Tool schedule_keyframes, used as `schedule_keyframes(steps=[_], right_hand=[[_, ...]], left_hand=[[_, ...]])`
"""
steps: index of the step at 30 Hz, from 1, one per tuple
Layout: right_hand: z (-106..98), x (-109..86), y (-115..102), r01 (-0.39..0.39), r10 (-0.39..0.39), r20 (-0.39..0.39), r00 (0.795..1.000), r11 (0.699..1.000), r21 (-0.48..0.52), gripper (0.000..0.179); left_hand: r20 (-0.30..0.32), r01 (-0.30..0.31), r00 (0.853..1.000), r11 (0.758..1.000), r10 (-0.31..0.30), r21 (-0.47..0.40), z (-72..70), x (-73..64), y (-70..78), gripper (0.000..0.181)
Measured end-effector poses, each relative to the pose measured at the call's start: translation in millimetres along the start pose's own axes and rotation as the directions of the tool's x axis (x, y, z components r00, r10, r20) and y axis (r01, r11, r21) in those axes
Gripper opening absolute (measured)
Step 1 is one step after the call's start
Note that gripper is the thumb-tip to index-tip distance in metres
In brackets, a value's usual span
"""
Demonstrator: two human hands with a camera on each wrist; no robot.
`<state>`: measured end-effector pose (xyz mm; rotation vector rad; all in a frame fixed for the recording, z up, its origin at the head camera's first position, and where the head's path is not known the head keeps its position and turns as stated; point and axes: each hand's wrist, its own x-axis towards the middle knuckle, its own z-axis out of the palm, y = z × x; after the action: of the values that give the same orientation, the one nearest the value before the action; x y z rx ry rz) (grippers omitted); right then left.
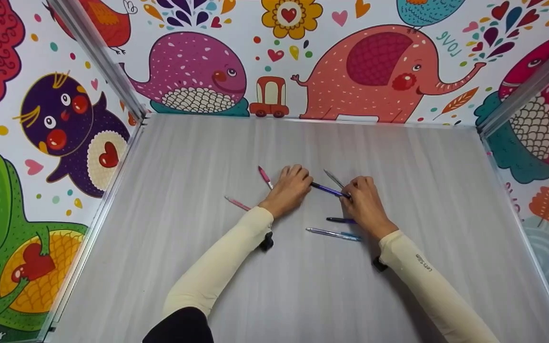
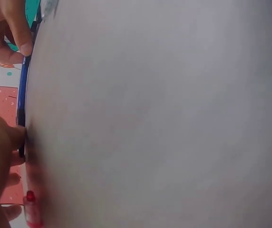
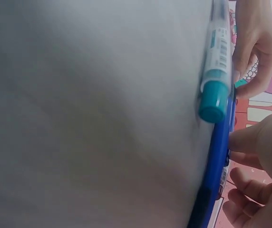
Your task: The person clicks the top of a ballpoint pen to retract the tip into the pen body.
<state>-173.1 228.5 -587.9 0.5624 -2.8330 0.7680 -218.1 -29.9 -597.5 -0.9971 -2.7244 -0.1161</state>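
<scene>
A dark blue pen [image 1: 328,189] with black ends lies between my two hands at mid-table. My left hand [image 1: 289,190] pinches its left end between thumb and finger; in the left wrist view the same pen [image 2: 23,90] runs from one hand to the other. At its other end, the fingertips of my right hand [image 1: 366,206] pinch it. A grey pen [image 1: 333,178] points out from behind the right hand. Close by that hand's wrist are a dark pen [image 1: 340,220], partly hidden, and a clear pen with a blue end [image 1: 332,234].
Left of the left hand lie a magenta pen [image 1: 265,176] and a pale pink pen [image 1: 238,203], each partly covered by that hand or sleeve. The wood-grain table [image 1: 160,267] is bordered by metal-edged walls with cartoon animals, including an elephant [image 1: 374,90] at the back.
</scene>
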Motion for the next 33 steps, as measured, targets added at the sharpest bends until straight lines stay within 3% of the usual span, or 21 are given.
schedule_keyframes(steps=[5, 15, 28, 33], right_hand=[[0, -1.2, -2, -0.005, 0.005, 0.02, 1.0, 1.0, 0.019, 0.007], [-10, -5.3, -5, 0.051, -0.051, 0.009, 0.999, 0.999, 0.004, 0.007], [-40, -18.6, -8, 0.109, -0.103, -0.059, 0.993, 0.989, 0.101, 0.015], [-50, -21.5, -14, 0.061, -0.057, -0.028, 0.998, 0.983, 0.173, 0.015]], left_hand=[[0.014, -0.007, 1.0, 1.0, 0.007, -0.001, -1.4, 0.0, 2.6, 0.024], [-0.036, -0.061, 0.998, 0.997, 0.059, -0.042, -6.2, -4.5, 7.1, 0.018], [-0.074, -0.118, 0.991, 0.989, 0.111, -0.091, -29.6, -14.3, 26.6, 0.014], [-0.103, -0.121, 0.989, 0.981, 0.107, -0.149, -35.9, -21.2, 33.9, 0.013]])
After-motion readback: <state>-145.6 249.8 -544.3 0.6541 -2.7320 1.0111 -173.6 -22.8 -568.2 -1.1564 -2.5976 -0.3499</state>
